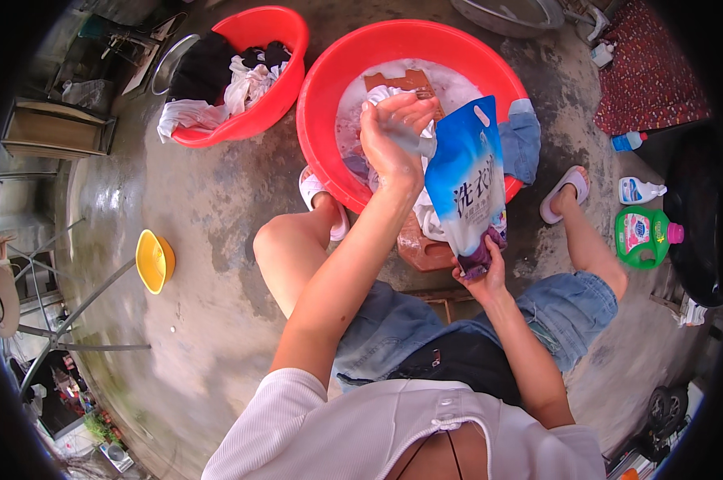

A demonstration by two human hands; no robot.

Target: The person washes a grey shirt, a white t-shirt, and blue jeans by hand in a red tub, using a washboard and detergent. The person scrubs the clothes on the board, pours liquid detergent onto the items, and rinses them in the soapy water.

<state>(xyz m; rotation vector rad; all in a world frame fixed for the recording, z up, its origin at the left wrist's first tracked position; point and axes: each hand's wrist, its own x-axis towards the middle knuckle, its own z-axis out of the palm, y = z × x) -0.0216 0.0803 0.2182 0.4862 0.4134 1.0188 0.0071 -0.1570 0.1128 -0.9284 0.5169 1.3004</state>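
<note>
My left hand (pixel 393 137) is palm up and cupped over the large red plastic basin (pixel 317 108). A bluish clear liquid lies in its palm. My right hand (pixel 487 270) grips the lower end of a blue and white laundry detergent pouch (pixel 464 174), tilted so its spout (pixel 426 146) meets the left palm. Below, sudsy water (pixel 457 89) fills the basin, with a brown washboard (pixel 418 80) standing in it, partly hidden by my hand and the pouch. White cloth (pixel 428 217) drapes over the board near me. Blue denim (pixel 520 141) hangs over the basin's right rim.
Left of the basin, another red tub (pixel 289 33) holds dark and white laundry. A small yellow basin (pixel 155 261) sits on the wet concrete floor (pixel 211 240). To the right stand a green detergent jug (pixel 640 237), a white bottle (pixel 637 191) and a blue bottle (pixel 627 141).
</note>
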